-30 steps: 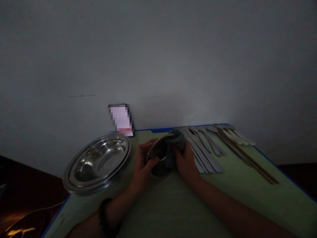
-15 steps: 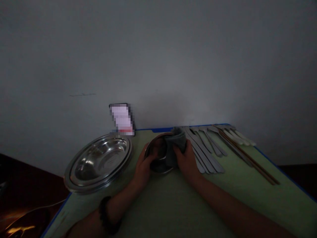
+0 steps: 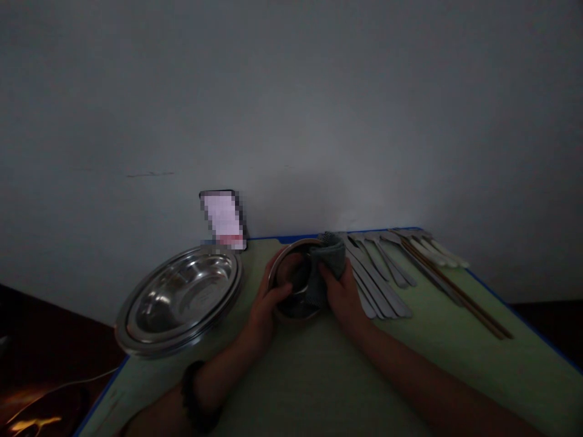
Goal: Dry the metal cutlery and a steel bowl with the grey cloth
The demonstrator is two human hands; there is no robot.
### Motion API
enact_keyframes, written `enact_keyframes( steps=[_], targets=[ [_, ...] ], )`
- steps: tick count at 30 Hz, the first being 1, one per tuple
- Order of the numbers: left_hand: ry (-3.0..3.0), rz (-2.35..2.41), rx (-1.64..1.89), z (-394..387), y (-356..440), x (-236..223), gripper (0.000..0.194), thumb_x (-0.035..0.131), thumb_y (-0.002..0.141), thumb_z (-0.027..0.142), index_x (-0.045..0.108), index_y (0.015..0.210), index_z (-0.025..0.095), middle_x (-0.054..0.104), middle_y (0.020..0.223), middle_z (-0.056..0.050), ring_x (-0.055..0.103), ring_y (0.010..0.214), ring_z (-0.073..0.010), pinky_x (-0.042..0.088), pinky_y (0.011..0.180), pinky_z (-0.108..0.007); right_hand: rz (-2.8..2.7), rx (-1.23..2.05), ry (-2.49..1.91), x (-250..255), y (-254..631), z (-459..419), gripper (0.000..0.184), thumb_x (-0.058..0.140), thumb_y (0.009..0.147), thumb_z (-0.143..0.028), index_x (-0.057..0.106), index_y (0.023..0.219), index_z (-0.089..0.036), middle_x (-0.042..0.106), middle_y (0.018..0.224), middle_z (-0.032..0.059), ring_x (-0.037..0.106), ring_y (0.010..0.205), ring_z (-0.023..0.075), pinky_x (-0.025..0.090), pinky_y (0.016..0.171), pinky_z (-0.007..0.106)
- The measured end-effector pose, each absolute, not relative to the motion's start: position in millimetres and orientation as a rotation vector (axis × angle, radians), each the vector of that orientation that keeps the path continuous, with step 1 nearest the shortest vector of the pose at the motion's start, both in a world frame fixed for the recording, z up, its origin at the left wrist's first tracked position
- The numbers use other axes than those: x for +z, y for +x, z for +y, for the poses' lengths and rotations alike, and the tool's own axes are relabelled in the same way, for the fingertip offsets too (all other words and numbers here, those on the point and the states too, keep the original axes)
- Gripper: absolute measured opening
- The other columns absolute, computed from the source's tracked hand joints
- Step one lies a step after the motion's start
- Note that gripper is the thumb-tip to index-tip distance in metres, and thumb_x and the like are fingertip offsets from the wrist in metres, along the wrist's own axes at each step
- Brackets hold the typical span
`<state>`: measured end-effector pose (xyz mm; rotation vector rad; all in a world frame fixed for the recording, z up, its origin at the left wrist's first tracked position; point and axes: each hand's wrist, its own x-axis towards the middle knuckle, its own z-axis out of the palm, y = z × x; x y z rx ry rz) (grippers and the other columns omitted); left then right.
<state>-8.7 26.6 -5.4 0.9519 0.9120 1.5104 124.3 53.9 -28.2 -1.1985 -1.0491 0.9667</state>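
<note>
To the right of the nested steel basins (image 3: 175, 306), near but apart from them, we hold a small stainless-steel bowl (image 3: 296, 264) with its mouth turned toward us; whether its base rests on the green tabletop (image 3: 296, 376) we cannot tell. Our left hand (image 3: 262, 309), on the side nearer the basins, hooks its thumb inside the wall, its other fingers mostly hidden behind, a grip that seems suited to steadying the bowl. Our right hand (image 3: 339, 294), on the side farther from the basins, pinches a bunched gray-green cloth (image 3: 331, 256) over the rim; the folds probably give the fingers something thick to press with. Behind the basins a phone (image 3: 223, 215) leans back, presumably so its screen faces us. Farthest right of the basins, flat-handled metal cutlery (image 3: 378, 284), wooden chopsticks (image 3: 483, 312) and white-handled utensils (image 3: 435, 255) lie side by side, likely fanned to keep each kind separate.
</note>
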Motion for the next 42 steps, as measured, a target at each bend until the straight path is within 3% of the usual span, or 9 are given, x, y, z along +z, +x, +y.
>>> enact_keyframes(
  steps=[8, 15, 21, 27, 32, 42],
  targets=[
    [0.894, 0.864, 1.542, 24.9, -3.6, 1.5, 0.053, 0.067, 0.063, 0.030, 0.059, 0.115, 0.022, 0.066, 0.116, -0.005, 0.052, 0.117, -0.0323, 0.041, 0.097, -0.044, -1.098, 0.954, -1.136, -29.1, 123.8, 54.9, 0.045, 0.053, 0.079, -0.044, 0.050, 0.117, -0.021, 0.059, 0.118, 0.0081, 0.053, 0.109, 0.0224, 0.037, 0.097, 0.040],
    [0.784, 0.808, 1.547, 19.5, -1.4, 4.7, 0.047, 0.065, 0.063, 0.027, 0.054, 0.109, 0.022, 0.069, 0.105, -0.004, 0.058, 0.109, -0.0304, 0.042, 0.095, -0.044, -1.157, 0.974, -1.126, -30.4, 124.4, 57.5, 0.038, 0.053, 0.078, -0.051, 0.058, 0.099, -0.020, 0.064, 0.102, 0.0071, 0.056, 0.104, 0.0255, 0.041, 0.093, 0.043],
    [0.844, 0.890, 1.590, 20.1, -5.2, -3.1, 0.039, 0.066, 0.065, 0.031, 0.053, 0.100, 0.023, 0.070, 0.097, -0.001, 0.062, 0.101, -0.0273, 0.048, 0.086, -0.038, -1.197, 0.953, -1.124, -29.5, 125.4, 57.0, 0.037, 0.053, 0.078, -0.048, 0.059, 0.102, -0.020, 0.064, 0.102, 0.0069, 0.057, 0.099, 0.0244, 0.041, 0.091, 0.043],
    [1.018, 0.831, 1.574, 23.1, -6.1, -6.7, 0.045, 0.061, 0.071, 0.032, 0.056, 0.114, 0.024, 0.067, 0.112, -0.002, 0.056, 0.111, -0.0281, 0.045, 0.093, -0.039, -1.202, 0.968, -1.151, -29.6, 126.2, 58.8, 0.037, 0.055, 0.078, -0.048, 0.060, 0.101, -0.020, 0.065, 0.101, 0.0062, 0.059, 0.096, 0.0238, 0.043, 0.089, 0.042],
    [1.002, 0.879, 1.565, 24.9, -6.2, -5.9, 0.045, 0.061, 0.070, 0.036, 0.062, 0.112, 0.023, 0.068, 0.110, -0.003, 0.055, 0.112, -0.0315, 0.044, 0.096, -0.042, -1.211, 0.955, -1.153, -29.2, 126.1, 59.1, 0.037, 0.055, 0.078, -0.047, 0.060, 0.102, -0.019, 0.065, 0.104, 0.0068, 0.058, 0.099, 0.0240, 0.042, 0.091, 0.042],
    [0.970, 0.948, 1.606, 25.0, -9.5, -9.9, 0.044, 0.062, 0.069, 0.036, 0.062, 0.110, 0.022, 0.066, 0.114, -0.004, 0.054, 0.114, -0.0307, 0.042, 0.098, -0.042, -1.271, 0.884, -1.106, -29.4, 125.8, 57.7, 0.033, 0.055, 0.079, -0.041, 0.060, 0.105, -0.021, 0.066, 0.102, 0.0056, 0.059, 0.097, 0.0228, 0.043, 0.090, 0.042]
  ],
)
